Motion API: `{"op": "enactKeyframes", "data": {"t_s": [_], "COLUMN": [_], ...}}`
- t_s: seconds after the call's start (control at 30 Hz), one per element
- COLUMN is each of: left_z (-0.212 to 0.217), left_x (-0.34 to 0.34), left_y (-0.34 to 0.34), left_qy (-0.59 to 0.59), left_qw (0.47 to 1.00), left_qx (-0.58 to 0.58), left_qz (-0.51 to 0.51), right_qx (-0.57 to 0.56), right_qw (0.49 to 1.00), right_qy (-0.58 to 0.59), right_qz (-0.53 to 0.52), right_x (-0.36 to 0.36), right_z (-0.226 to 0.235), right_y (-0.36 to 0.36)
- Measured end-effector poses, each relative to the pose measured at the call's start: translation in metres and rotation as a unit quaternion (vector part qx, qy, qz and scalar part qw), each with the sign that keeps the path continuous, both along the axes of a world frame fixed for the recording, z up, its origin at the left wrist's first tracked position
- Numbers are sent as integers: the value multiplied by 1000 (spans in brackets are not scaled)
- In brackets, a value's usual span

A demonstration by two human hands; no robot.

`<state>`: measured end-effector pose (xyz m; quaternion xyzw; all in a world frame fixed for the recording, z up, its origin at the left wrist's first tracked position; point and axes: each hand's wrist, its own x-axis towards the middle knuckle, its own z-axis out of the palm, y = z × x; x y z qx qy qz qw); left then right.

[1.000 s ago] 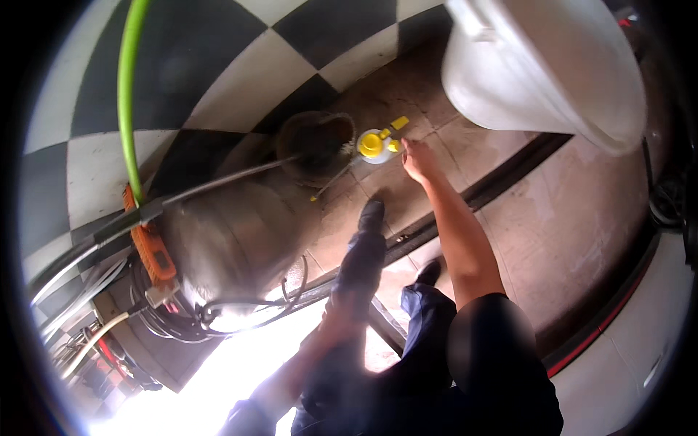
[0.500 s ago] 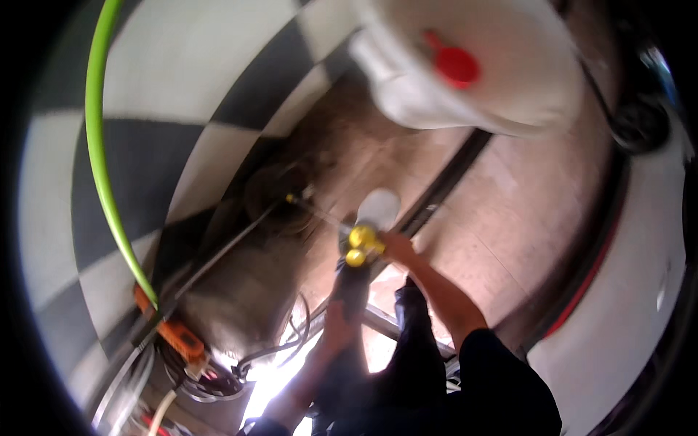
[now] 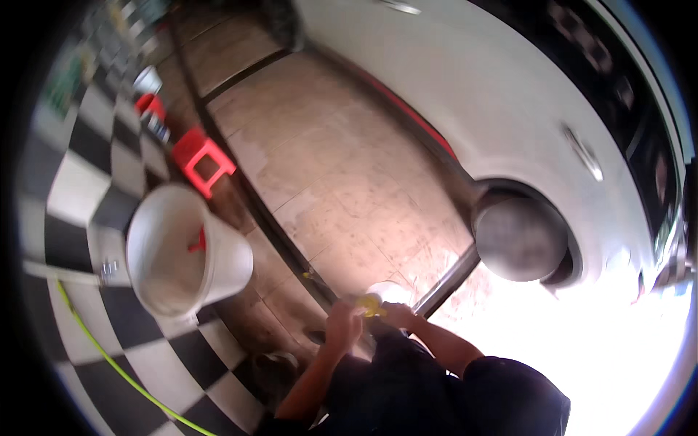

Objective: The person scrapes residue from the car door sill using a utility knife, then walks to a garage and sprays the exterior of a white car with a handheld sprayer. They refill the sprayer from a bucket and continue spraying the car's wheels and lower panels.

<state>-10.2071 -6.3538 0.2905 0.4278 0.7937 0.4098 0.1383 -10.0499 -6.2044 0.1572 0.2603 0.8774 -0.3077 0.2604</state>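
Note:
Low in the middle of the head view, both hands are at a foam sprayer with a yellow top and a pale, rounded bottle. My left hand is closed at the left side of the yellow part. On the other side, my right hand grips close to the same yellow fitting. Motion blur hides the separate fingers and the exact grips. A small yellow tip shows ahead of my left hand, above the dark floor channel.
A white car stands on the right, its rear wheel nearby. To the left is a large white tub with a red scoop inside. Beyond it are a red stool and a red bucket. A green hose runs along the checkered wall.
My view has swung right, bringing the car, its wheel and the red stool into sight. The tub now appears further left. My left hand has come up to the sprayer's yellow top.

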Motion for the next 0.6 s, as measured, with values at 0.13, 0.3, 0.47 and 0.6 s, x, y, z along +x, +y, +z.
{"op": "enactKeyframes", "data": {"t_s": [0.13, 0.3, 0.47, 0.6], "left_z": [60, 7, 22, 80], "left_x": [23, 81, 154, 192], "left_y": [76, 184, 286, 345], "left_qy": [21, 102, 44, 20], "left_qw": [989, 960, 903, 851], "left_qx": [-55, -63, -51, -15], "left_qz": [-133, -252, -424, -524], "right_qx": [-65, -49, 3, 30], "right_qw": [980, 949, 870, 773], "right_qy": [22, 95, 97, 60], "right_qz": [-184, -296, -483, -631], "right_x": [50, 86, 175, 236], "right_z": [69, 120, 78, 63], "right_y": [45, 79, 97, 89]}}
